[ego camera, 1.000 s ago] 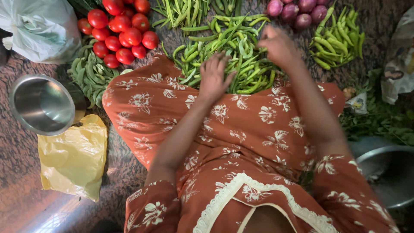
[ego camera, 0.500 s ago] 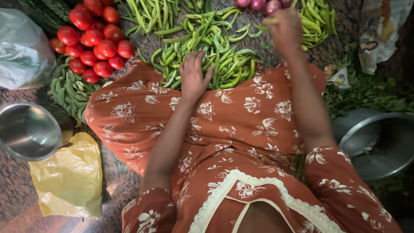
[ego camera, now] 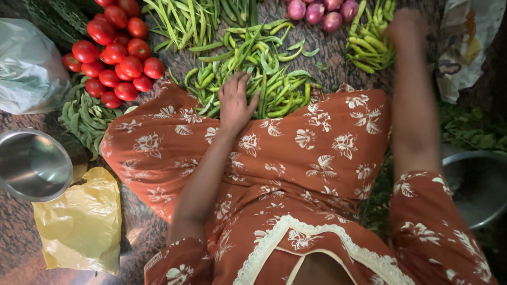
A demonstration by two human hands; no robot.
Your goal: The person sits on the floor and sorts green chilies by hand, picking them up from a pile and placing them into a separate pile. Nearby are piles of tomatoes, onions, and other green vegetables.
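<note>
My left hand (ego camera: 235, 102) lies palm down on a heap of long green chillies (ego camera: 274, 79) just beyond my knee, its fingers spread and closed on nothing. Far to the right, my right hand (ego camera: 406, 27) is stretched out at the edge of a smaller pile of lighter green chillies (ego camera: 368, 41). That hand is blurred by motion, so I cannot tell whether it holds anything. My lap, in orange floral cloth (ego camera: 296, 153), fills the middle of the view.
Red tomatoes (ego camera: 117, 53) and flat green pods (ego camera: 87, 116) lie at the left, green beans (ego camera: 185, 18) and purple onions (ego camera: 319, 10) at the top. A steel bowl (ego camera: 33, 164), a yellow bag (ego camera: 79, 221) and a white bag (ego camera: 29, 66) sit left. Another steel bowl (ego camera: 475, 184) and leafy greens (ego camera: 470, 132) are right.
My right hand has swung from the middle chilli heap out to the smaller pile at the far right. The left hand has stayed on the heap. The view has shifted slightly.
</note>
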